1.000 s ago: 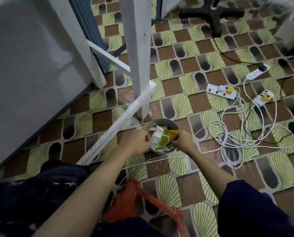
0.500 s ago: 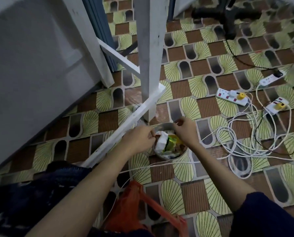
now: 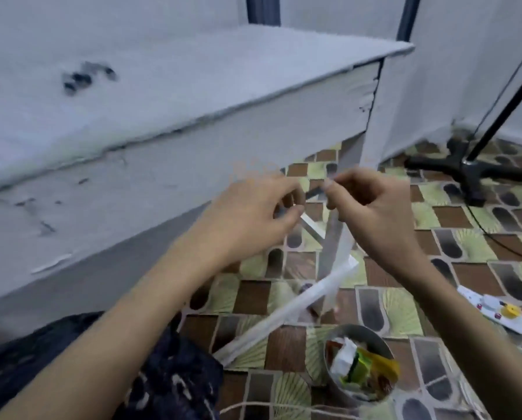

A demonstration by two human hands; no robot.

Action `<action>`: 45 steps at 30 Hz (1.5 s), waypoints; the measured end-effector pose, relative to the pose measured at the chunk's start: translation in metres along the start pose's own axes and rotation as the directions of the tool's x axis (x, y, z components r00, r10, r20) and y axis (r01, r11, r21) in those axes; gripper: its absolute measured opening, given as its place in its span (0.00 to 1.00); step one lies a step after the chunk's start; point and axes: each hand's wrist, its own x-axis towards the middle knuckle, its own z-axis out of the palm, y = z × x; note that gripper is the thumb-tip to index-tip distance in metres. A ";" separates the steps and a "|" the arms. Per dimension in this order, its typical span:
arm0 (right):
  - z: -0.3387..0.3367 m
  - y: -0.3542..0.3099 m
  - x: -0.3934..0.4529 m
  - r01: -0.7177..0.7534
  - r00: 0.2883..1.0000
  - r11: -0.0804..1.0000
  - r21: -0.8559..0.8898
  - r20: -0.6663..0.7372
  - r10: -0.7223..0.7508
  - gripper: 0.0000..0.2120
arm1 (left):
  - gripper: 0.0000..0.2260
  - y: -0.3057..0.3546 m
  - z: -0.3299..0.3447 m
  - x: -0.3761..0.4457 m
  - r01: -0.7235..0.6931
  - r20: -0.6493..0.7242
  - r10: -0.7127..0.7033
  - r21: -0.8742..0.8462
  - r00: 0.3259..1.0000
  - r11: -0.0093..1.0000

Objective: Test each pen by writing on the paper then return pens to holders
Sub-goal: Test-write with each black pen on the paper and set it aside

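At centre frame I see my left hand (image 3: 253,213) and right hand (image 3: 371,204) raised together, each pinching an end of a thin dark pen-like object (image 3: 315,192). A round metal tin of wrappers (image 3: 359,362) sits lower right on the patterned floor.

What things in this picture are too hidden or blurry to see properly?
- Thin dark object between the left hand and right hand, head view: blurred and mostly covered by fingers; cannot tell if it is a pen.
- Metal bowl contents, head view: crumpled wrappers, too blurred to identify.
- Dark marks on the white table, head view: motion blur hides what they are.
- Power strip, head view: cut off by the right edge.
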 end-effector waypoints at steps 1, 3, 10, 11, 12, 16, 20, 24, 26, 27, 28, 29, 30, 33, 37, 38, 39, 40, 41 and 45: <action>0.007 -0.021 0.007 0.049 0.999 0.999 0.023 0.014 -0.049 0.07 | 0.07 -0.003 -0.021 -0.012 0.018 -0.059 -0.017 0.015 0.998 1.000; 0.032 -0.071 0.020 0.133 0.989 0.986 0.097 0.050 -0.138 0.06 | 0.06 -0.015 -0.073 -0.049 0.097 -0.181 -0.087 0.047 0.980 0.994; 0.146 -0.204 0.036 0.281 0.837 0.925 0.256 0.406 -0.367 0.09 | 0.05 -0.066 -0.191 -0.196 0.472 -0.482 -0.403 0.024 0.778 0.881; 0.167 -0.222 0.034 0.282 0.794 0.922 0.266 0.474 -0.380 0.08 | 0.04 -0.073 -0.202 -0.219 0.515 -0.511 -0.436 0.015 0.740 0.857; 0.184 -0.236 0.032 0.294 0.756 0.919 0.263 0.525 -0.392 0.08 | 0.04 -0.080 -0.210 -0.235 0.551 -0.528 -0.467 0.002 0.709 0.835; 0.260 -0.295 0.017 0.362 0.558 0.891 0.273 0.703 -0.442 0.07 | 0.04 -0.109 -0.244 -0.316 0.698 -0.596 -0.572 -0.028 0.563 0.715; 0.329 -0.344 0.002 0.505 0.364 0.820 0.270 0.795 -0.485 0.08 | 0.04 -0.138 -0.259 -0.382 0.800 -0.636 -0.646 -0.075 0.421 0.596; 0.387 -0.370 -0.007 0.668 0.248 0.717 0.202 0.847 -0.469 0.15 | 0.07 -0.157 -0.260 -0.415 0.850 -0.620 -0.682 -0.043 0.389 0.524; 0.409 -0.379 -0.013 0.751 0.227 0.645 0.143 0.862 -0.454 0.19 | 0.09 -0.161 -0.261 -0.423 0.849 -0.618 -0.690 -0.067 0.377 0.524; 0.415 -0.381 -0.016 0.768 0.218 0.627 0.129 0.868 -0.446 0.23 | 0.10 -0.162 -0.262 -0.424 0.846 -0.615 -0.693 -0.080 0.375 0.528; 0.421 -0.384 -0.018 0.788 0.208 0.603 0.123 0.870 -0.448 0.25 | 0.13 -0.163 -0.262 -0.425 0.843 -0.616 -0.695 -0.091 0.370 0.530; 0.426 -0.385 -0.021 0.813 0.203 0.571 0.113 0.865 -0.459 0.26 | 0.15 -0.163 -0.262 -0.425 0.843 -0.617 -0.697 -0.097 0.366 0.529; 0.430 -0.386 -0.025 0.842 0.200 0.531 0.099 0.856 -0.476 0.24 | 0.16 -0.165 -0.262 -0.426 0.841 -0.621 -0.694 -0.101 0.363 0.531; 0.441 -0.386 -0.032 0.907 0.183 0.414 0.083 0.806 -0.562 0.15 | 0.17 -0.168 -0.261 -0.429 0.838 -0.633 -0.685 -0.103 0.360 0.535; 0.440 -0.385 -0.031 0.950 0.127 0.295 0.102 0.738 -0.663 0.09 | 0.21 -0.171 -0.261 -0.431 0.832 -0.631 -0.685 -0.109 0.364 0.543; 0.438 -0.385 -0.031 0.949 0.124 0.295 0.108 0.735 -0.667 0.09 | 0.22 -0.171 -0.261 -0.431 0.831 -0.630 -0.687 -0.115 0.363 0.544; 0.437 -0.384 -0.031 0.946 0.128 0.304 0.110 0.735 -0.666 0.09 | 0.22 -0.170 -0.261 -0.431 0.831 -0.630 -0.687 -0.117 0.361 0.544; 0.436 -0.383 -0.030 0.941 0.134 0.318 0.113 0.741 -0.658 0.10 | 0.22 -0.170 -0.261 -0.431 0.831 -0.631 -0.687 -0.117 0.360 0.543; 0.437 -0.382 -0.029 0.932 0.136 0.340 0.124 0.752 -0.645 0.11 | 0.22 -0.170 -0.261 -0.431 0.833 -0.631 -0.687 -0.115 0.360 0.542; 0.437 -0.377 -0.019 0.905 0.137 0.400 0.147 0.787 -0.601 0.09 | 0.17 -0.169 -0.264 -0.430 0.845 -0.611 -0.705 -0.108 0.359 0.524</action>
